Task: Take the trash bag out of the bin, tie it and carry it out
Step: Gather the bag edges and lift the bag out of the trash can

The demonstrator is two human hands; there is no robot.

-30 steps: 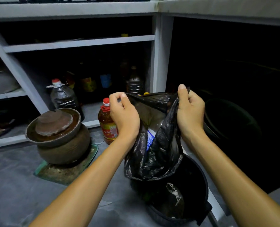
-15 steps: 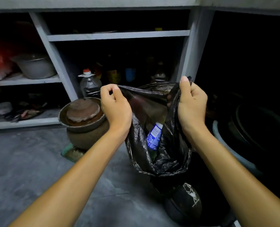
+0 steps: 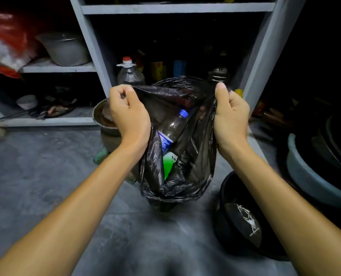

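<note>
A grey floor (image 3: 46,186) fills the near scene, running to pale shelves (image 3: 90,46) along the far wall, dark inside. At far right, stacked basins (image 3: 309,176) sit in shadow. Two bare forearms reach in from the near edge.

The black bag (image 3: 187,166) hangs in mid-frame, clear of the bin (image 3: 239,220) and above the floor, its mouth pulled wide between the two hands. The bin, black with a white scribbled mark on its side, stands near right, beside and below the bag, partly hidden behind the right forearm.

The left hand (image 3: 128,116) is fisted on the left edge of the bag's rim, fingers curled in. The right hand (image 3: 230,116) is clamped on the right edge, thumb upright along the bunched plastic.

On a left shelf stands a metal pot (image 3: 64,49) with a lid, next to red and white plastic (image 3: 4,42), blurred. Behind the left hand a brown clay jar (image 3: 104,124) sits on the floor, mostly covered by the wrist. On the far lower shelf, a clear jug (image 3: 128,73) with a red cap stands just beyond the bag.

Inside the open bag lies a tilted bottle (image 3: 172,128) with a blue cap and a blue-and-white label. Below it shows a green item (image 3: 168,164), too hidden to identify.
</note>
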